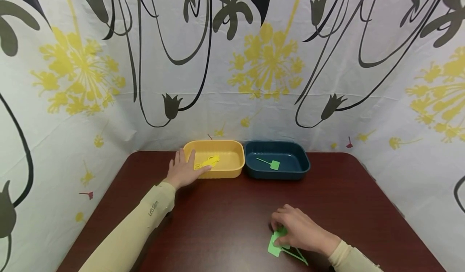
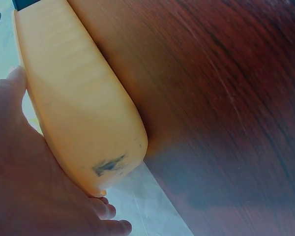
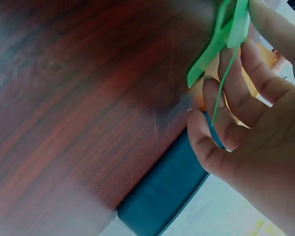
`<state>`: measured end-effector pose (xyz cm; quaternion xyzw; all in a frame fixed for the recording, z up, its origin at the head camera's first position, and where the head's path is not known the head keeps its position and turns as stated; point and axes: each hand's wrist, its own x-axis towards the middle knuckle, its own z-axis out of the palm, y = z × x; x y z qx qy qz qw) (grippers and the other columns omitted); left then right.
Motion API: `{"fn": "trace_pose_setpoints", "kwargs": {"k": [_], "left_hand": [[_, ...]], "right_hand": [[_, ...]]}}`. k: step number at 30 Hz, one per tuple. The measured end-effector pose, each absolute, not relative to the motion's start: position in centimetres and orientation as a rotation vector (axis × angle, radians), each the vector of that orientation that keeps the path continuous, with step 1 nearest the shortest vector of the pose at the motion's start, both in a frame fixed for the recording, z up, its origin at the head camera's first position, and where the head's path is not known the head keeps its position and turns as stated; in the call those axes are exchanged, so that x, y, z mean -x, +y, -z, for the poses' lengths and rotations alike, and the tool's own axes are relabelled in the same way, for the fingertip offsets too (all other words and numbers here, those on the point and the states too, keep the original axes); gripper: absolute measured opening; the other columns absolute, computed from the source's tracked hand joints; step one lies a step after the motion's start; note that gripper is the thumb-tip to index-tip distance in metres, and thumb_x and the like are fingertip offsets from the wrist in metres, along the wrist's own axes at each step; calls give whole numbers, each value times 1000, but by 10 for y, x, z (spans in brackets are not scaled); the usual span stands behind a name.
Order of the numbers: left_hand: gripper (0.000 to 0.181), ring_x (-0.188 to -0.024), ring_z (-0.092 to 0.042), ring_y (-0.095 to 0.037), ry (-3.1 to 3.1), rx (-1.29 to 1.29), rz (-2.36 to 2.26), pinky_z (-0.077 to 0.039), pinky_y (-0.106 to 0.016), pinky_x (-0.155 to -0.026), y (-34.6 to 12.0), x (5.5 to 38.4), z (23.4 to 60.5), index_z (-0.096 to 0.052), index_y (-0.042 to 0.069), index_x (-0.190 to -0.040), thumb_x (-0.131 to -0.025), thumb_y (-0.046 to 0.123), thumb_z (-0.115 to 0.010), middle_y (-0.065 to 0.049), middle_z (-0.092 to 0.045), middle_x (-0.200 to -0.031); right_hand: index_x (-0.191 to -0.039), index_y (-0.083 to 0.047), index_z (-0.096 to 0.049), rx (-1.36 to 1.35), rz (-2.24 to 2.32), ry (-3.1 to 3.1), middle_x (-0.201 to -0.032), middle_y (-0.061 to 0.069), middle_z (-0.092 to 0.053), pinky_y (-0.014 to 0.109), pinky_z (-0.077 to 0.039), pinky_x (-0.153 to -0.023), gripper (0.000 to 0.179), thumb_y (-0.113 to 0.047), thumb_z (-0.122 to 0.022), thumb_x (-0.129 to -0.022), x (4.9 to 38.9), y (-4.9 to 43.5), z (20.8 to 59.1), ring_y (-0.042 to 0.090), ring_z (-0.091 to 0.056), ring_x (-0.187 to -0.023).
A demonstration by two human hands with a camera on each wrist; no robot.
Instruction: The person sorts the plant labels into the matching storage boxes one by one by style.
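Note:
Near the front right of the table, my right hand point(image 1: 299, 229) pinches flat green plastic tags with thin stems point(image 1: 274, 248). In the right wrist view, the thumb and index finger hold a green tag point(image 3: 239, 27), its thin stem hanging down; the other fingers are loosely bent. My left hand point(image 1: 183, 171) rests at the left end of a yellow tray point(image 1: 221, 175), fingers spread over its rim. Yellow plastic pieces point(image 1: 213, 160) lie inside, partly hidden by the thumb. One green tag point(image 1: 275, 165) lies in the dark blue tray point(image 1: 277, 175).
The two trays stand side by side at the back of the dark red-brown table point(image 1: 225, 223). A white cloth with printed flowers point(image 1: 207, 114) hangs close behind and along both sides. The yellow tray's outer wall point(image 2: 88, 88) bears a dark smudge.

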<state>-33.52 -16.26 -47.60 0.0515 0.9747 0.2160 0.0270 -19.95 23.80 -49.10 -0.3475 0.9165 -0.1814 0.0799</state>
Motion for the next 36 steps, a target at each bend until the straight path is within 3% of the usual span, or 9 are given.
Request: {"fn": "trace_pose_setpoints", "kwargs": {"k": [12,19,26,36], "left_hand": [[111,-150,6,-47,3015,-160,-663,-3,-67,-114,-163,335,476,-10,13,-163,-85,83,-46,-28,10,-163],[112,-150,5,-46,3018,-150,-645,-4,-67,-115,-162,335,477,-10,13,-163,-84,85,-45,-28,8,-164],[113,-150,6,-47,3016,-157,-655,-3,-68,-114,-163,337,478,-11,12,-163,-84,85,-45,-28,8,-163],[113,-150,6,-47,3018,-159,-650,-3,-68,-114,-164,337,478,-10,12,-163,-83,86,-44,-28,8,-163]], "right_hand": [[-91,-34,-71,1004,613,2672,-76,-20,-55,23,-38,-57,22,-25,-87,-78,199,235,483,5,-43,-73],[-79,-34,-70,1095,594,2740,-74,-24,-54,20,-38,-56,20,-26,-88,-77,200,239,475,2,-42,-71],[-80,-35,-65,1115,640,2731,-78,-23,-55,23,-42,-59,23,-20,-81,-86,202,241,464,6,-49,-74],[-84,-32,-67,1071,717,2772,-80,-19,-61,25,-48,-61,18,-19,-79,-89,210,239,450,-1,-56,-73]]}}
